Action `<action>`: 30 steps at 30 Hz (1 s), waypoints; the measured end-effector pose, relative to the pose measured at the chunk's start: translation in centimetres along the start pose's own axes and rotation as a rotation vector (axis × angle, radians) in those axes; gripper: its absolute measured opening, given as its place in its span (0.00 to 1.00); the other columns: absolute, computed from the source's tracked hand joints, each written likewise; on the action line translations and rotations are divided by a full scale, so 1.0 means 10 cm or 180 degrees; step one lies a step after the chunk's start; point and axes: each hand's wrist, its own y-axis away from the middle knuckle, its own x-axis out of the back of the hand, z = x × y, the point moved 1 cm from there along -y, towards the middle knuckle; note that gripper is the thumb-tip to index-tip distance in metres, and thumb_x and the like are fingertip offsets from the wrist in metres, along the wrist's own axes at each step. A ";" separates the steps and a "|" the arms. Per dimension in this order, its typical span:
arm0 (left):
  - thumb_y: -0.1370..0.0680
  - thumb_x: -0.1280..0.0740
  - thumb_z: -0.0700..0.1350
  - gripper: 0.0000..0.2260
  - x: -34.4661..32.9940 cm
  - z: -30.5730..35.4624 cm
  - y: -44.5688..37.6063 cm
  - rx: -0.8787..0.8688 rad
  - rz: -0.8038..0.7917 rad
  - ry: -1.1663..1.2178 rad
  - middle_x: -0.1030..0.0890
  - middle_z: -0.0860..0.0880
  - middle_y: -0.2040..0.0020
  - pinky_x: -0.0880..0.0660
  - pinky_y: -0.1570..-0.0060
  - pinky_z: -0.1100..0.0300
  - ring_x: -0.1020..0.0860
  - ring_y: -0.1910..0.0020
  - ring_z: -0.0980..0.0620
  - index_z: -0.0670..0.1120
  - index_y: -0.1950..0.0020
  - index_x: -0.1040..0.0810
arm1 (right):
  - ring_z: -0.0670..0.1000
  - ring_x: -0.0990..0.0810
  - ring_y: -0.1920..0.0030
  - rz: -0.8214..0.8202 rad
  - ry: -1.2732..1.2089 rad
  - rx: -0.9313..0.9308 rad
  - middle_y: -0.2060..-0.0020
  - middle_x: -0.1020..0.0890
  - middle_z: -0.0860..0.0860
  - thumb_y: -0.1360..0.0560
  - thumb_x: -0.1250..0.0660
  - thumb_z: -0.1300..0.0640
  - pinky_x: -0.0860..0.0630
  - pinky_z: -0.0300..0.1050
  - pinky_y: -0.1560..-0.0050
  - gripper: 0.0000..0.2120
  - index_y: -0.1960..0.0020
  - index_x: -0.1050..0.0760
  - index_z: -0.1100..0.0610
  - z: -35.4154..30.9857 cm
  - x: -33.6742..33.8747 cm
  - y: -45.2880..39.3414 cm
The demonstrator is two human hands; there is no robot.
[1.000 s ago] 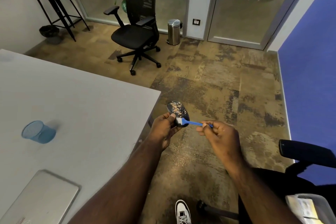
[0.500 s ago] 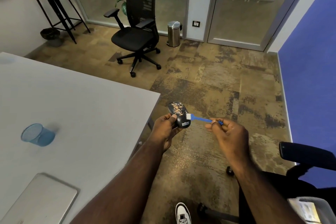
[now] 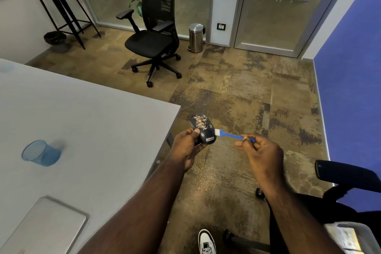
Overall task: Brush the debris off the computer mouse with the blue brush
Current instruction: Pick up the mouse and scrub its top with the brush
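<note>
My left hand grips a black computer mouse from below and holds it in the air past the table corner. Tan crumbs cover the far half of the mouse's top; its near end with a white label is bare. My right hand pinches the handle end of a small blue brush. The brush's white bristles touch the right side of the mouse.
A grey table fills the left, with a blue mesh cup and a shut laptop on it. Fine debris lies on the carpet below the hands. A black office chair and a steel bin stand farther off. A chair armrest is at right.
The brush has slid from the mouse's near end out to its right side, and the right hand has moved right. The near part of the mouse now shows fewer crumbs.
</note>
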 end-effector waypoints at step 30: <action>0.18 0.42 0.38 0.11 -0.03 -0.07 0.11 -0.0044 -0.0270 -0.0561 0.15 0.48 0.57 0.21 0.62 0.62 0.18 0.59 0.54 0.45 0.51 0.19 | 0.46 0.13 0.66 0.0065 0.0150 -0.0036 0.68 0.15 0.33 0.24 0.32 0.56 0.19 0.44 0.66 0.06 0.52 0.16 0.53 0.06 0.07 -0.22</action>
